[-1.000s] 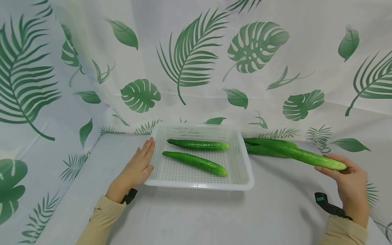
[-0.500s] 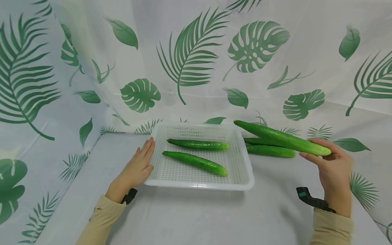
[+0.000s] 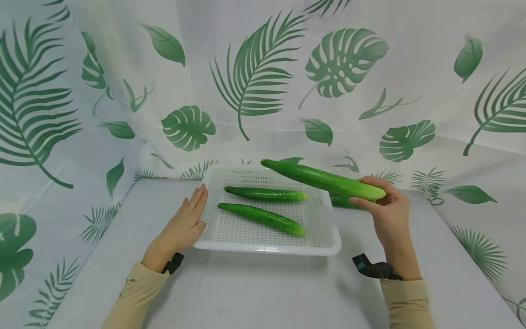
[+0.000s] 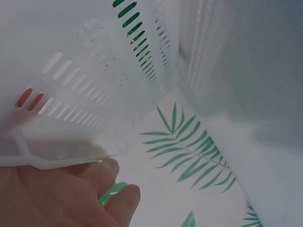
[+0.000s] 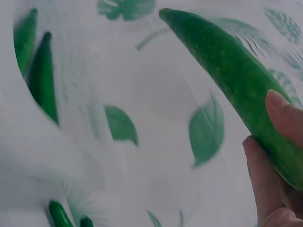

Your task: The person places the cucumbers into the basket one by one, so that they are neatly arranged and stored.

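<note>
A long green cucumber [image 3: 320,179] is gripped near its pale end between the thumb and fingers of my right hand [image 3: 392,212]. Its dark tip points left, above the back right part of a white perforated plastic basket [image 3: 263,250]. Two more cucumbers lie inside: one at the back [image 3: 267,195] and one nearer the front [image 3: 263,219]. My left hand [image 3: 185,225] rests against the basket's left side with its fingers extended. In the left wrist view, the fingers [image 4: 125,203] touch the rim from outside. The right wrist view shows the held cucumber [image 5: 232,75] clear of the basket.
Just right of the basket, a cucumber [image 3: 343,201] lies on the white-covered table [image 3: 263,292], mostly hidden behind my right hand. Two cucumber tips [image 5: 59,213] show there in the right wrist view. A leaf-patterned white curtain [image 3: 263,151] encloses the back and sides.
My right hand has lifted the cucumber off the others on the right and carried it left, until its tip is over the basket. The left hand and basket have stayed put.
</note>
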Demonstrator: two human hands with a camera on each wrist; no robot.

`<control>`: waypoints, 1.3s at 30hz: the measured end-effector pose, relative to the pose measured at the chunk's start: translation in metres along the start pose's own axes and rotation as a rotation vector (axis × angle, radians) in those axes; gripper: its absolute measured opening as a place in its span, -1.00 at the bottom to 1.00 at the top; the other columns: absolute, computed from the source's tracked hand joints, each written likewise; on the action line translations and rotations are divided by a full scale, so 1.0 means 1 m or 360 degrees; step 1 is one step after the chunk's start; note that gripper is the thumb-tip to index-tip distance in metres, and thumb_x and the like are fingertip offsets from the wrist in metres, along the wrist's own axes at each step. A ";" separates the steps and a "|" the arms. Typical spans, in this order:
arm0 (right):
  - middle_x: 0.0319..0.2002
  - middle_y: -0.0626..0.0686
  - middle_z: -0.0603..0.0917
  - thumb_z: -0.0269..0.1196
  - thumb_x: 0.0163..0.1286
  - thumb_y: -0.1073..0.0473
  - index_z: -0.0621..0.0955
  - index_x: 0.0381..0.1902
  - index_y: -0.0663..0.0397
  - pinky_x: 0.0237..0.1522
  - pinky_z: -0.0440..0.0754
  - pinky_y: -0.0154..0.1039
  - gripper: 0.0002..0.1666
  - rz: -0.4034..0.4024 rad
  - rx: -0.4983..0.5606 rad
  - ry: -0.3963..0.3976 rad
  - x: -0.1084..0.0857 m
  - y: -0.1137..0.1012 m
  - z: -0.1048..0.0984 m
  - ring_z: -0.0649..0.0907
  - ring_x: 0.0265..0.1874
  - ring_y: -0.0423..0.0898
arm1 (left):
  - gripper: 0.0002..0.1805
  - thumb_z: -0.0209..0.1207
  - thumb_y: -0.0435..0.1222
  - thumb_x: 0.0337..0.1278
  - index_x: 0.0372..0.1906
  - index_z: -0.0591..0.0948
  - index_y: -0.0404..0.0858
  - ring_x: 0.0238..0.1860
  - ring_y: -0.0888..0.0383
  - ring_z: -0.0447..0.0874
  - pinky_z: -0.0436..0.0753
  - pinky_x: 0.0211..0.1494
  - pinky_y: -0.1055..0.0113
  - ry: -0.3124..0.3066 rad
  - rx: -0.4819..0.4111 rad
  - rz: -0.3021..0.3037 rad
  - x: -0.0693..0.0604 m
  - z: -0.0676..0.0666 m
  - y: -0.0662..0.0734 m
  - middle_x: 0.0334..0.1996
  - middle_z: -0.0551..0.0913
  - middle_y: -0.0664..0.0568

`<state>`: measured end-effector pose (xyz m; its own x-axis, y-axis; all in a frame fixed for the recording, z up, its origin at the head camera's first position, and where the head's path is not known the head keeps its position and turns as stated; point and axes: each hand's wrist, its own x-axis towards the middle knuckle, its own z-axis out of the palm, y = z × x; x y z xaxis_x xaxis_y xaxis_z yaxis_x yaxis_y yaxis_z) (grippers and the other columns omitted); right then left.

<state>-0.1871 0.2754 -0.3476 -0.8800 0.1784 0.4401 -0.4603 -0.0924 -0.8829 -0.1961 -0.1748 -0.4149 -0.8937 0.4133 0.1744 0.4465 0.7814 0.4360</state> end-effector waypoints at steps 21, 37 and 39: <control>0.20 0.09 0.56 0.55 0.01 0.31 0.67 0.04 0.18 -0.09 0.69 -0.19 -0.43 0.0462 -0.0593 -0.0518 -0.032 0.046 0.079 0.65 -0.02 0.01 | -0.19 -0.09 -0.43 0.22 0.54 -0.11 -0.49 0.56 -0.19 -0.25 -0.14 0.51 -0.22 -0.0001 0.0007 -0.0004 -0.001 0.000 0.000 0.58 -0.21 -0.23; 0.07 0.13 0.65 0.51 0.07 0.30 0.70 0.00 0.13 -0.20 0.64 -0.21 -0.53 0.0561 -0.0832 -0.0741 -0.035 0.053 0.083 0.64 -0.17 -0.04 | -0.20 -0.11 -0.42 0.25 0.54 -0.12 -0.49 0.56 -0.19 -0.25 -0.14 0.51 -0.22 -0.0010 0.0004 0.0003 -0.001 -0.001 0.000 0.58 -0.21 -0.24; 0.04 0.14 0.66 0.50 0.06 0.34 0.71 -0.03 0.16 -0.21 0.64 -0.20 -0.56 0.0570 -0.0891 -0.0770 -0.035 0.054 0.083 0.64 -0.18 -0.03 | -0.20 -0.11 -0.42 0.25 0.54 -0.12 -0.49 0.56 -0.19 -0.26 -0.14 0.51 -0.22 -0.0011 0.0004 0.0003 -0.001 -0.001 0.000 0.58 -0.22 -0.24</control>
<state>-0.1911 0.1825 -0.3972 -0.9745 -0.2228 0.0250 -0.1281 0.4617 -0.8778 -0.1956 -0.1754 -0.4144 -0.8927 0.4179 0.1688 0.4480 0.7819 0.4335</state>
